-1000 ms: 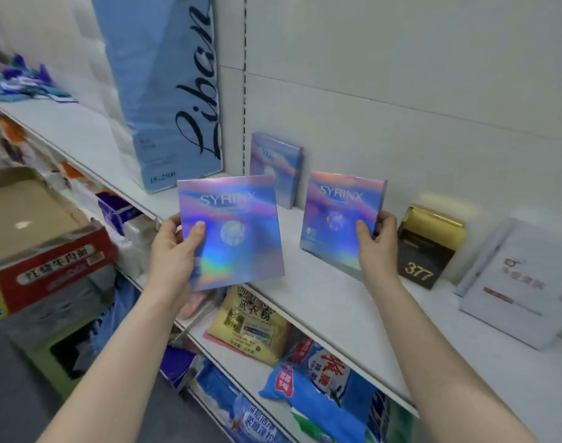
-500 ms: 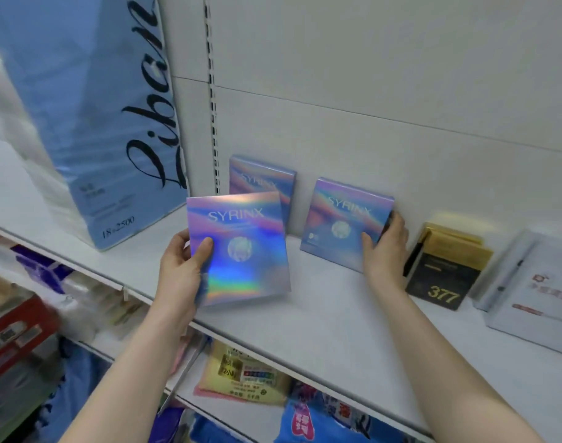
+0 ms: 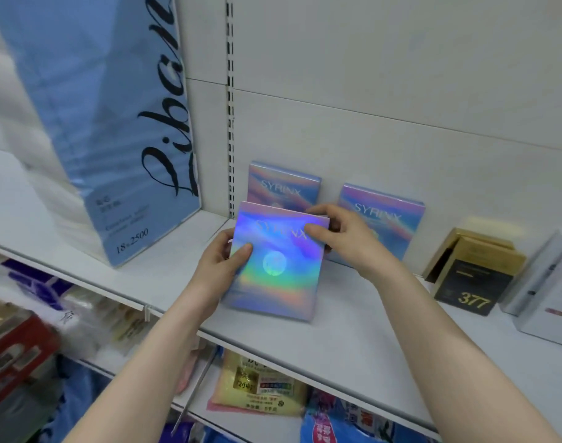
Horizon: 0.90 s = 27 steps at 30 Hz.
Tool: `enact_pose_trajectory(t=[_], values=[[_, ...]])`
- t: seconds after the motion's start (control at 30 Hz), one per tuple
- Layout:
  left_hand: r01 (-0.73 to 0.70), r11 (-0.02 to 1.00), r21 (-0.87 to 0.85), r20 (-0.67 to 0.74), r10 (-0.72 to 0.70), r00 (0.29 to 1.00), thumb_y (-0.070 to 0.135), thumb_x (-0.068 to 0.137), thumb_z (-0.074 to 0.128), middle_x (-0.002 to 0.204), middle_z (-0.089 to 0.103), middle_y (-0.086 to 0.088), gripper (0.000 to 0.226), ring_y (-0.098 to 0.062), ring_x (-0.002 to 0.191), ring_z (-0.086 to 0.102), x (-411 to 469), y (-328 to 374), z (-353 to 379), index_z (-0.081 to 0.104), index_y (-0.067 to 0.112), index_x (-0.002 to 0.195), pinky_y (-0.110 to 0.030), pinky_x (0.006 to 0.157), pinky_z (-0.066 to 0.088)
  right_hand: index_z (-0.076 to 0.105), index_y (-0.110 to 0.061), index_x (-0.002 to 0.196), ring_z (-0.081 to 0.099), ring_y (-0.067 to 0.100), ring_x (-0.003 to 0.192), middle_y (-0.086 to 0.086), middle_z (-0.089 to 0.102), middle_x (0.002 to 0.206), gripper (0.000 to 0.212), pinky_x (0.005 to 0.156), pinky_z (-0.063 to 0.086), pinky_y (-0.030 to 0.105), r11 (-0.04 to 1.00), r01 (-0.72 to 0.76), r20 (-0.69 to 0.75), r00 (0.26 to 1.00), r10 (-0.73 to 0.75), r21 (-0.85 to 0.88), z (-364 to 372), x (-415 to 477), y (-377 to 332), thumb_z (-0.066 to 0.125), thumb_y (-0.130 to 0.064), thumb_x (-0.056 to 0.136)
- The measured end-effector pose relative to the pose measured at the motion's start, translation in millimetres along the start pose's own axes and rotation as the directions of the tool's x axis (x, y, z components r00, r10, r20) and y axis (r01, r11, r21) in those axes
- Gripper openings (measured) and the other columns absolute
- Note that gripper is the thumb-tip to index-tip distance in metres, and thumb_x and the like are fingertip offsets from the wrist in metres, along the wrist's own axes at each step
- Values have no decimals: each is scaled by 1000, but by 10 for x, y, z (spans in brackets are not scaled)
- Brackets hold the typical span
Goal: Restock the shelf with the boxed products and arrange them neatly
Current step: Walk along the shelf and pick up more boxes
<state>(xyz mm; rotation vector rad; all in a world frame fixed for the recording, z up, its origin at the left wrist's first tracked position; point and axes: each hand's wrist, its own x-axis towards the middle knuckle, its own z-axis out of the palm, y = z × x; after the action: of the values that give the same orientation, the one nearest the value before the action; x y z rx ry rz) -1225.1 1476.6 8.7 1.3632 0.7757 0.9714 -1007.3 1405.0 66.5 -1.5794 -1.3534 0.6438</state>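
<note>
Landmark: the front SYRINX box (image 3: 273,266), an iridescent flat carton that stood tilted back over the white shelf (image 3: 353,334); every place below was given from it.
Front box contact: its lower edge lay at the shelf board, though whether it touched could not be told.
Left hand (image 3: 217,271): it gripped the landmark's left edge, thumb laid across the front face, fingers hidden behind.
Right hand (image 3: 347,239): it grasped the landmark's upper right corner, fingers curled over the top edge and one fingertip on the printed face.
Second SYRINX box (image 3: 283,183): just behind the landmark, upright against the back wall, its lower part hidden by it.
Third SYRINX box (image 3: 382,219): behind and to the right of the landmark, leaning on the back wall, partly covered by the right hand.
Blue Liben pack (image 3: 113,123): well to the left of the landmark, tall, standing on the same shelf.
Black-and-gold box marked 377 (image 3: 471,282): to the right of the landmark, beyond the third box.
White box (image 3: 551,282): farther right than the 377 box, at the frame's edge.
Yellow packet (image 3: 260,385): below the landmark, on the lower shelf level.
</note>
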Motion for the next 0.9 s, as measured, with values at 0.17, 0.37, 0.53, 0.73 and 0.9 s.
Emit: enact_pose_trajectory(t=[0.17, 0.37, 0.53, 0.73, 0.9], values=[[-58, 968, 244, 3, 59, 998, 22, 87, 63, 115, 65, 3, 33, -13, 94, 65, 160, -105, -207, 53, 35, 116, -22, 78, 51, 65, -21, 110, 43, 5, 55, -9, 50, 65, 20, 57, 39, 23, 987, 69, -146, 985, -91, -148, 113, 306, 41, 67, -21, 91], [-73, 844, 531, 57, 51, 997, 16, 91, 58, 128, 59, 4, 50, -15, 104, 63, 356, -284, -309, 43, 26, 138, -29, 92, 48, 65, -18, 117, 50, 4, 77, -5, 50, 97, 28, 77, 37, 16, 901, 126, -248, 937, -246, -416, 232, 604, 1, 69, -18, 89], [-67, 789, 611, 80, 22, 997, 35, 79, 50, 122, 59, 7, 54, -17, 104, 61, 523, -317, -285, 40, 41, 132, -42, 93, 49, 64, -13, 118, 49, 30, 101, 10, 47, 108, 32, 86, 40, 30, 738, 158, -227, 891, -392, -656, 256, 671, 33, 69, -8, 87], [-88, 751, 654, 134, -1, 991, 23, 90, 57, 135, 48, 2, 62, -17, 106, 56, 629, -328, -202, 30, 27, 146, -36, 97, 47, 62, -11, 119, 47, 34, 102, 15, 50, 111, 33, 81, 45, 35, 611, 103, -230, 868, -441, -785, 250, 688, 71, 67, -7, 87], [-87, 722, 687, 133, -7, 991, 20, 91, 58, 137, 46, -1, 66, -20, 107, 56, 666, -375, -209, 26, 23, 149, -38, 98, 46, 62, -11, 121, 50, 36, 103, 16, 55, 114, 37, 81, 50, 40, 498, 62, -196, 871, -450, -865, 217, 655, 124, 69, -10, 85]])
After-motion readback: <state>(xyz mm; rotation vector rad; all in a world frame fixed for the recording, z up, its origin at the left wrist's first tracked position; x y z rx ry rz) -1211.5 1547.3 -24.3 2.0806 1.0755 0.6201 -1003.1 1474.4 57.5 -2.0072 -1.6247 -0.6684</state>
